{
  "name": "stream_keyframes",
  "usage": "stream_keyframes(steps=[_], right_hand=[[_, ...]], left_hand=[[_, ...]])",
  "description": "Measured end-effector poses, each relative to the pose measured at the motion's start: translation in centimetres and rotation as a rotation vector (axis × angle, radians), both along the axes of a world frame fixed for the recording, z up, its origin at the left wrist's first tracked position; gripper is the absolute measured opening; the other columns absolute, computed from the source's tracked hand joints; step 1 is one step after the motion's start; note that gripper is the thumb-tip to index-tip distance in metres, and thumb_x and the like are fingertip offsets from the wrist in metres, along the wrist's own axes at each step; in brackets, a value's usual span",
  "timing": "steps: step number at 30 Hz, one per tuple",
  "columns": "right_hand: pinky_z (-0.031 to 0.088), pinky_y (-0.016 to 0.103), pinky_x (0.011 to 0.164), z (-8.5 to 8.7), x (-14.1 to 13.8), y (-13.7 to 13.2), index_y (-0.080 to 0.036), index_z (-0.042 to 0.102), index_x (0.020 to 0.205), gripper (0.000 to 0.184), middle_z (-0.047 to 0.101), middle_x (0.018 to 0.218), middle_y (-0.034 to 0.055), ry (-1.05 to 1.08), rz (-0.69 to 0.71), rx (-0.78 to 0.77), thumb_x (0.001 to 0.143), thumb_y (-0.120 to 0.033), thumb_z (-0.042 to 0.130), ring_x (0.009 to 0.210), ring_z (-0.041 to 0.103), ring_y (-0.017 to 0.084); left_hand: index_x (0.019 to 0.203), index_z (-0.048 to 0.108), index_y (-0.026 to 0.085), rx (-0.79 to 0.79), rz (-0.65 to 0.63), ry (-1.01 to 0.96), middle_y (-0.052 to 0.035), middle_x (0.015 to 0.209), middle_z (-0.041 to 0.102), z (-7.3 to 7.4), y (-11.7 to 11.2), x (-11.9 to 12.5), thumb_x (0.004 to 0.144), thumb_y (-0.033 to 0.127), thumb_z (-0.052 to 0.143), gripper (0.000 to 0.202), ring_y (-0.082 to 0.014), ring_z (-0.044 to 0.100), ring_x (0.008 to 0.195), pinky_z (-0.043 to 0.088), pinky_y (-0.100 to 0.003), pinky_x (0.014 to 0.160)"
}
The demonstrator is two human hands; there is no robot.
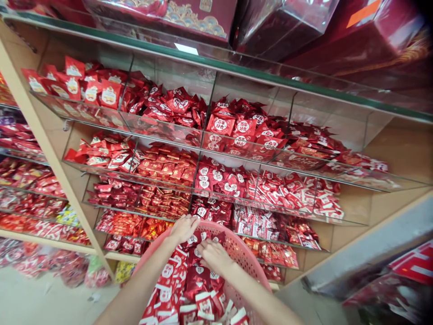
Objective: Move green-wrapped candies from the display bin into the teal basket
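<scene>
Several side shelves (47,242) with red packets stand at nine o'clock of the view. Red-and-white packets (165,291) fill the left part of a perforated pink basket (252,259), located at six o'clock, before the tiered shelves (353,201). Left hand (185,229): at the basket's eleven o'clock, by the far rim, fingers bent; whether it grasps the rim cannot be told. Right hand (214,256): inside, toward one o'clock, over maroon packets (199,280), fingers curled; any grasp cannot be determined. Plastic-wrapped goods (389,293) lie at four o'clock.
</scene>
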State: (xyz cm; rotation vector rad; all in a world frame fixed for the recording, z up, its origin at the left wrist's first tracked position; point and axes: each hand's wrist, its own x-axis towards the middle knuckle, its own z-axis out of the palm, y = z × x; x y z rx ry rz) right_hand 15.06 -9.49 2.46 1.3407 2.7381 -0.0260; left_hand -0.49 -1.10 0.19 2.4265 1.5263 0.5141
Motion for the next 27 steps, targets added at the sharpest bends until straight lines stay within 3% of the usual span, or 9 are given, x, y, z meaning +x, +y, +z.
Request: stream_keyframes(steps=[14,21,24,27], right_hand=[[0.05,0.034,0.08,-0.7,-1.6,-0.8,-0.017,0.054,0.098,0.018,0.06,0.1,0.0086,0.019,-0.023,0.076,0.084,-0.012,0.044,0.094,0.059,0.021],[0.05,0.032,0.081,-1.1,-1.3,-1.0,-0.019,0.051,0.098,0.014,0.057,0.107,0.0071,0.07,-0.048,0.082,0.083,-0.017,0.05,0.095,0.059,0.02],[0.049,0.034,0.083,-0.2,-0.7,-1.0,-0.02,0.05,0.099,0.018,0.056,0.11,0.0067,0.097,-0.023,0.099,0.083,-0.027,0.055,0.096,0.058,0.021],[0.048,0.035,0.082,2.9,0.4,-0.5,-0.02,0.051,0.097,0.016,0.056,0.107,0.0074,0.178,0.004,0.16,0.088,-0.032,0.046,0.093,0.058,0.021]], left_hand=[[0.108,0.062,0.02,-0.006,0.002,-0.008,-0.0073,0.094,0.064,0.0,0.0,0.0,0.092,0.051,0.011,0.062,-0.0201,0.057,0.094,0.036,-0.033,0.091],[0.107,0.062,0.019,-0.003,-0.011,-0.03,-0.0071,0.096,0.064,-0.1,0.0,-0.1,0.092,0.051,0.01,0.062,-0.0197,0.057,0.095,0.035,-0.034,0.094],[0.106,0.062,0.02,-0.001,-0.006,-0.048,-0.0075,0.098,0.064,-0.3,0.2,-0.1,0.092,0.051,0.012,0.061,-0.0204,0.057,0.096,0.035,-0.034,0.094],[0.105,0.062,0.02,-0.002,-0.014,-0.049,-0.0072,0.095,0.064,-0.6,0.3,-0.1,0.092,0.051,0.011,0.06,-0.0201,0.057,0.094,0.036,-0.034,0.093]])
